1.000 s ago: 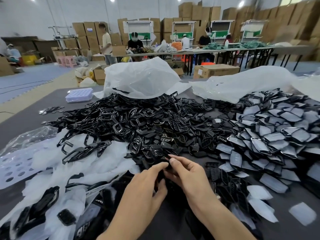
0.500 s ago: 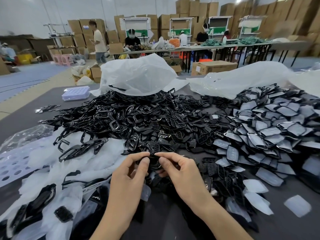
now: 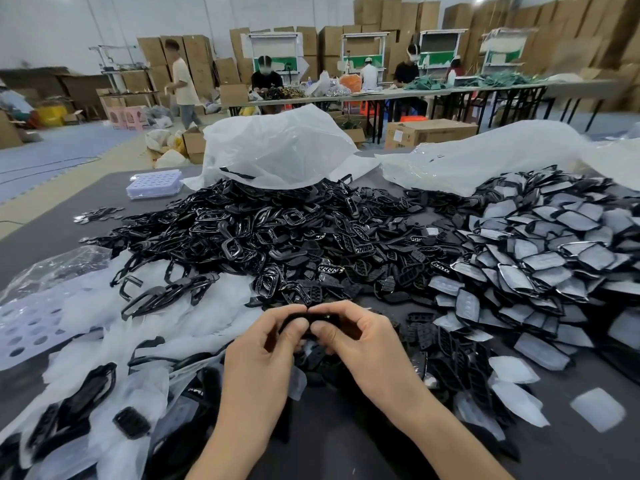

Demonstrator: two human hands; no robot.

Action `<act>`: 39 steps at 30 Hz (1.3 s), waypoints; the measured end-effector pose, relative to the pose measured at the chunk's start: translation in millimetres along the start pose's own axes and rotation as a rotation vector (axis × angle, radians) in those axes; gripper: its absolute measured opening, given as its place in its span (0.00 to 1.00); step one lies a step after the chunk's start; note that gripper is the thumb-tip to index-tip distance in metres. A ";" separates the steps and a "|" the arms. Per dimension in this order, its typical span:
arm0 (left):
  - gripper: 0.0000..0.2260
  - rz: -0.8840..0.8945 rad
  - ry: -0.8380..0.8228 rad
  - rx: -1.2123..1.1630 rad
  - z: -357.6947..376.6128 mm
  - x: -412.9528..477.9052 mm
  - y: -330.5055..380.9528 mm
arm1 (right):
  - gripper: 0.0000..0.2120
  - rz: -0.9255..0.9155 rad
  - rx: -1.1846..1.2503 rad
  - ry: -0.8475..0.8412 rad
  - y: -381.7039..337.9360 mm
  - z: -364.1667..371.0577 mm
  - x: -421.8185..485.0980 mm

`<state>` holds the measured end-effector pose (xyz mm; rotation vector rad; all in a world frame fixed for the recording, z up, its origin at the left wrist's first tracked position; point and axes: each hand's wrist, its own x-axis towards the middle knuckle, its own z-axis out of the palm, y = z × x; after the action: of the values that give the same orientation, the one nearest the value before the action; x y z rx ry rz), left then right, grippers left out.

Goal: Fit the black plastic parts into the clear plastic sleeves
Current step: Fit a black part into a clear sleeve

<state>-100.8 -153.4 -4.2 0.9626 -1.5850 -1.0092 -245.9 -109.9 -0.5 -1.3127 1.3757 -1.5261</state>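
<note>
My left hand (image 3: 263,348) and my right hand (image 3: 360,337) meet just above the table's near middle, and together they pinch one small black plastic part (image 3: 304,320) between thumbs and forefingers. Most of that part is hidden by my fingers. Whether a clear sleeve is on it I cannot tell. A big heap of loose black parts (image 3: 277,237) lies right behind my hands. To the right is a heap of sleeved parts (image 3: 540,258). Clear sleeves and larger black frames (image 3: 166,296) are spread on the left.
Two big white plastic bags (image 3: 277,147) lie at the back of the dark table (image 3: 346,438). A small lilac tray (image 3: 154,183) stands at the back left. A perforated sheet (image 3: 27,327) lies at the left edge. People work at far tables.
Both hands have lifted from the edge of the pile toward me with the black part held between them, and the fingertips have closed together on it.
</note>
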 end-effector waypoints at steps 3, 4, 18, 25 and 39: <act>0.13 0.057 0.009 0.122 -0.9 -0.5 -1.5 | 0.10 0.006 -0.050 0.014 3.6 -0.5 0.0; 0.10 0.083 0.011 0.186 -2.0 -0.2 -2.5 | 0.10 0.005 -0.068 0.045 4.4 -2.2 1.1; 0.04 0.356 -0.462 0.847 -45.0 8.5 -7.8 | 0.08 0.069 -0.045 0.323 12.7 -22.0 12.0; 0.10 0.221 -0.148 0.461 -30.4 8.7 -2.6 | 0.04 0.180 0.430 0.136 -1.5 -16.5 11.8; 0.05 0.075 -0.065 0.126 -7.1 0.3 4.2 | 0.07 0.240 0.658 -0.116 -5.3 -4.3 5.4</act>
<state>-94.5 -153.3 0.9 0.9565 -1.7430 -0.9056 -250.7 -112.7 6.2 -0.7796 0.8103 -1.5214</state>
